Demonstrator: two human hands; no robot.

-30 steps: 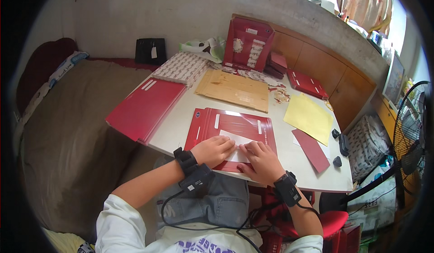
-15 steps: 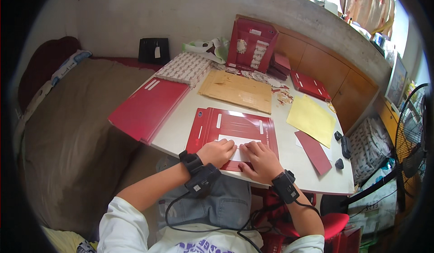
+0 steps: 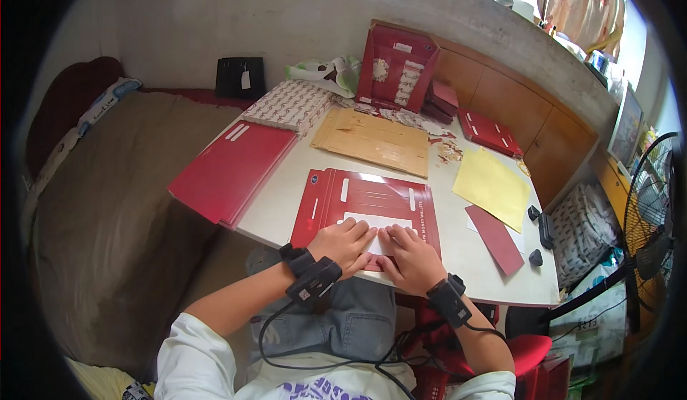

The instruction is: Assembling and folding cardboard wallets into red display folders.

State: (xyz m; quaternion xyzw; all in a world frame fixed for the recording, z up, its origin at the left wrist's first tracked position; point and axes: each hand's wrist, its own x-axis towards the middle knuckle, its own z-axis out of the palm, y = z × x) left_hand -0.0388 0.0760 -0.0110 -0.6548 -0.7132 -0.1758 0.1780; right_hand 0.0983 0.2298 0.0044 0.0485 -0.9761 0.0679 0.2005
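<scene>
A flat red die-cut cardboard sheet (image 3: pixel 368 200) lies on the white table (image 3: pixel 286 200) right in front of me. A white strip (image 3: pixel 376 227) sits on its near part. My left hand (image 3: pixel 347 246) rests flat on the sheet's near edge, its fingers touching the strip's left end. My right hand (image 3: pixel 409 258) presses down beside it, fingers on the strip's right half. Both wrists carry black strapped devices with cables.
A stack of red sheets (image 3: pixel 232 167) overhangs the table's left side. Brown card sheets (image 3: pixel 376 141), a yellow sheet (image 3: pixel 494 185), a dark red piece (image 3: pixel 497 237), a patterned box (image 3: pixel 293 105) and an upright red box (image 3: pixel 397 67) lie beyond. A fan (image 3: pixel 647 221) stands right; a bed (image 3: pixel 100 207) lies left.
Both hands have slid slightly along the white strip while staying pressed on the red sheet; the view has shifted a little.
</scene>
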